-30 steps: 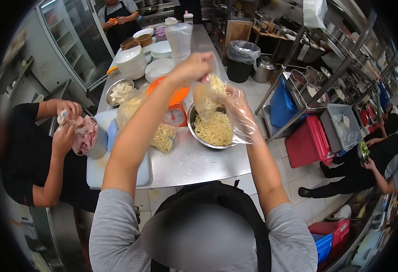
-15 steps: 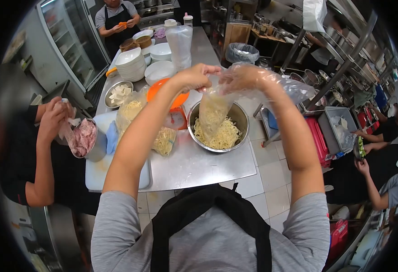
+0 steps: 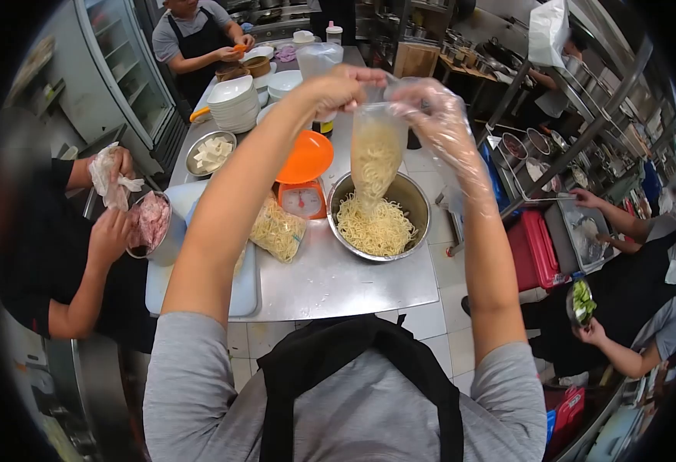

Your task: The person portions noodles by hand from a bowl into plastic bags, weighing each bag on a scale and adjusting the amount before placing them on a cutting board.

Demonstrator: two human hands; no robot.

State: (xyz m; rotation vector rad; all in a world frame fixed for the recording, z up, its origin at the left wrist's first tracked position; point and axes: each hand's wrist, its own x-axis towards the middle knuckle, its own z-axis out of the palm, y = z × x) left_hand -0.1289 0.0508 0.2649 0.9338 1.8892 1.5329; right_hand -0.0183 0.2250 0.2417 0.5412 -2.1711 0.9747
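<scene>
My left hand (image 3: pixel 344 88) is closed on the upper left edge of a clear plastic bag (image 3: pixel 375 150) with pale noodles inside. On its other side, my right hand (image 3: pixel 429 104), in a loose clear plastic glove, pinches the bag near its top. The bag hangs upright over a steel bowl (image 3: pixel 422 215). Its lower end touches or nearly touches a heap of yellow noodles (image 3: pixel 376 229) in the bowl. Left of the bowl lie another bag of noodles (image 3: pixel 278 229) and a red kitchen scale (image 3: pixel 303 202) below an orange plate (image 3: pixel 307 156).
A white cutting board (image 3: pixel 245 289) covers the table's left corner. Behind it stand a bowl of white cubes (image 3: pixel 213 152) and stacked white bowls (image 3: pixel 234 108). At left, a co-worker's hands are by a container of minced meat (image 3: pixel 151 222). Another person at right holds green vegetables (image 3: pixel 582 300).
The noodle bag hangs straighter and higher, and my hands have risen slightly. Loose plastic around my right hand now lies along the forearm. The co-worker at right has shifted the vegetable dish lower.
</scene>
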